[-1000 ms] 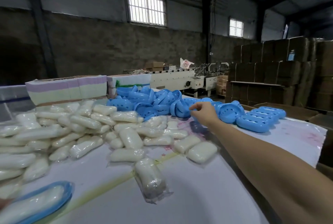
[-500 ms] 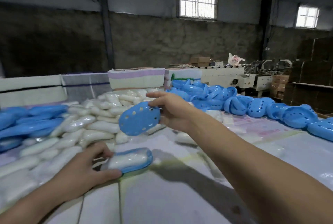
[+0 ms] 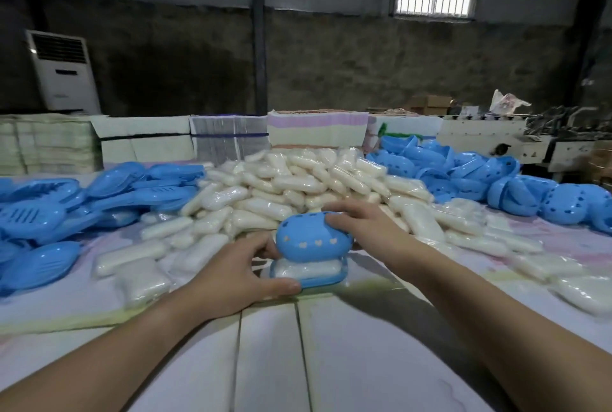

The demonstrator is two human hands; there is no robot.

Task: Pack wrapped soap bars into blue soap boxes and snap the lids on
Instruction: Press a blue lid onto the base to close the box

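Left hand (image 3: pixel 241 274): thumb and fingers curled round the tray (image 3: pixel 309 280), near centre of the table (image 3: pixel 364 362).
Right hand (image 3: pixel 364 227): fingers clasp the lid (image 3: pixel 311 241), tilted over the tray.
Soap (image 3: pixel 308 269): lies in the tray.
Soap pile (image 3: pixel 298 183): just beyond.

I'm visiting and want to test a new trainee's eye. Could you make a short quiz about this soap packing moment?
1. True or false: the lid is already snapped shut on the box base.
2. Which hand holds the lid: A left, B right?
3. What lies in the base?

Key: 1 false, it sits tilted above, a gap showing. 2 B, the right hand; the left hand steadies the base. 3 A wrapped soap bar.
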